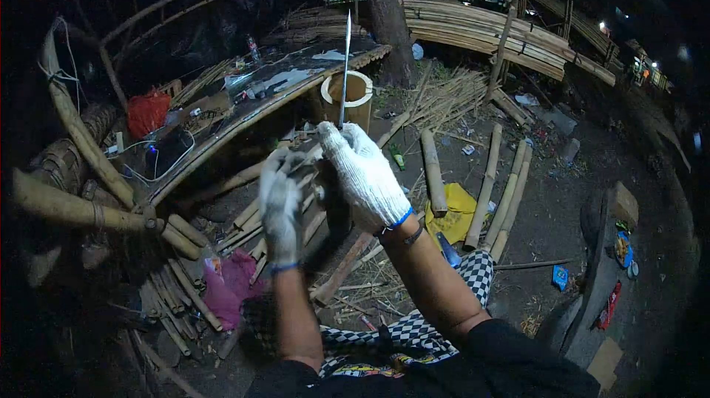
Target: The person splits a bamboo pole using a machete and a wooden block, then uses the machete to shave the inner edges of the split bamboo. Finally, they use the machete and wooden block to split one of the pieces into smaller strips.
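Both hands wear white knit gloves with blue cuffs. My right hand (362, 176) is closed around the lower end of a long thin blade (347, 65), which points upright. Behind the blade stands a thick hollow bamboo section (358, 111) with a pale cut rim. To the left, at about the same height, my left hand (282, 209) is smeared by motion, its fingers near some blurred pale strips; whether it holds any is not clear. The handle of the blade is hidden in the right glove.
A bamboo-edged platform (244, 123) with a red bag (149, 113) is at the left. Cut bamboo poles (484, 187) and a yellow sheet (452, 213) lie on the ground at the right. A pink cloth (231, 287) lies lower left. A tree trunk (390, 21) and stacked bamboo (488, 32) stand behind.
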Demonstrator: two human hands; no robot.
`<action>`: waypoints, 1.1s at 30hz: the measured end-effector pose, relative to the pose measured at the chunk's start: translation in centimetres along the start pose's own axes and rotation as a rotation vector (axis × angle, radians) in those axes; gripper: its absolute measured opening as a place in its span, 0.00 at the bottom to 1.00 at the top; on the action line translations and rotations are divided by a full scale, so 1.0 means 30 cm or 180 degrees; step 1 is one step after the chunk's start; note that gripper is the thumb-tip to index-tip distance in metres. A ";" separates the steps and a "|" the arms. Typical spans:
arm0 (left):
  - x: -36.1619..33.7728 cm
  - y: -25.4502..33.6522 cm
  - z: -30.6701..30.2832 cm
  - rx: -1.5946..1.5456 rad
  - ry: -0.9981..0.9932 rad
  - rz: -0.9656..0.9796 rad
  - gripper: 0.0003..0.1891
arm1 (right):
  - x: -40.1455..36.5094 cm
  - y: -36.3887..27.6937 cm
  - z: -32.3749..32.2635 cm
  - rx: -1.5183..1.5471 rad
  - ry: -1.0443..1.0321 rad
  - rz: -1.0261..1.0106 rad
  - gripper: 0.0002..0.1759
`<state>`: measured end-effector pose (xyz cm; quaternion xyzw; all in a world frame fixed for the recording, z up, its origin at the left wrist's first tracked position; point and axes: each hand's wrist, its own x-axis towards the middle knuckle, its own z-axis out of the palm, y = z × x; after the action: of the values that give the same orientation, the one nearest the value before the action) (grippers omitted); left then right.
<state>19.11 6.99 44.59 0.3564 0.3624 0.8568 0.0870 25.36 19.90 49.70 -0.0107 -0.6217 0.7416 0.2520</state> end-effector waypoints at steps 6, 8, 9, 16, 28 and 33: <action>-0.110 0.199 0.225 0.3354 0.0265 -0.0247 0.31 | 0.016 -0.026 0.082 -0.0616 0.0297 -0.0199 0.26; -0.104 0.186 0.203 0.3602 0.0282 0.0015 0.29 | 0.009 -0.043 0.097 -0.0088 0.0137 -0.0023 0.25; -0.096 0.177 0.190 0.3806 0.0264 0.0281 0.28 | 0.011 -0.034 0.108 0.0209 0.0053 -0.0026 0.23; -0.032 0.084 0.058 0.2904 0.0488 0.0440 0.24 | 0.001 -0.043 0.164 0.0654 -0.0132 0.0302 0.23; -0.012 0.158 0.044 0.3084 0.0597 0.0195 0.20 | -0.111 0.060 0.190 0.0916 -0.0256 -0.0433 0.28; -0.038 0.228 0.113 0.2880 0.1012 -0.0439 0.18 | -0.168 0.328 0.005 0.0129 0.0825 -0.1175 0.29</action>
<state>22.97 3.48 50.30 0.1983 0.7303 0.6492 -0.0767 26.16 16.82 39.12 0.0133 -0.5605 0.6876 0.4614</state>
